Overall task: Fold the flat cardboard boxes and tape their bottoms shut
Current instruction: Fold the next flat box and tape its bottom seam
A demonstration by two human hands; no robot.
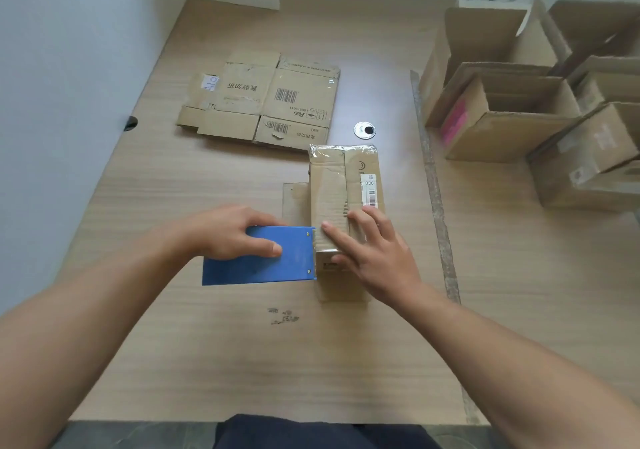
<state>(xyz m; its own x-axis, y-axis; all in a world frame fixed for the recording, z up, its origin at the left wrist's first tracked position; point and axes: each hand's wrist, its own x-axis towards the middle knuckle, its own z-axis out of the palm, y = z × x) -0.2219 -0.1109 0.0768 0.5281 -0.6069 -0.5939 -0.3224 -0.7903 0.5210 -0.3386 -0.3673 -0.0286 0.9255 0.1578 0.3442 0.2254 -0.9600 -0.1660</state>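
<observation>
A small folded cardboard box (341, 185) stands bottom up in the middle of the table, with clear tape along its seam. My left hand (230, 232) grips a blue tape dispenser (263, 258), whose front end touches the box's left near edge. My right hand (374, 251) lies on the near part of the box, fingers straight and pressing the taped top. A flat, unfolded cardboard box (263, 98) lies further back on the table.
Several folded open boxes (512, 119) are grouped at the right on a neighbouring table. A round metal cable cover (364, 130) sits behind the small box. A wall runs along the left side. A gap strip (433, 185) separates the two tables.
</observation>
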